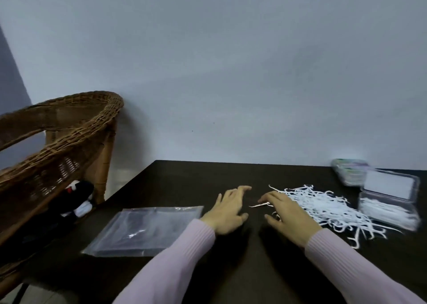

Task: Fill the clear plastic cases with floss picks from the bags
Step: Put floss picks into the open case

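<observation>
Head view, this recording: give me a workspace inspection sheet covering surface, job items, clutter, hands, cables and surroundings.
Surface: dark table, against a plain pale wall.
Job's things: loose pile of white floss picks right of centre; open clear case at the right, holding picks; a blurred stack of cases behind it; flat clear plastic bag at the left, looks empty.
Clutter: nothing seen.
Hands: left hand over bare table, fingers relaxed, holding nothing; right hand at the pile's left edge, one floss pick at its fingertips, grip unclear.
Cables: nothing seen.
Surroundings: wicker chair at the left, with a dark and white bundle on it.
</observation>
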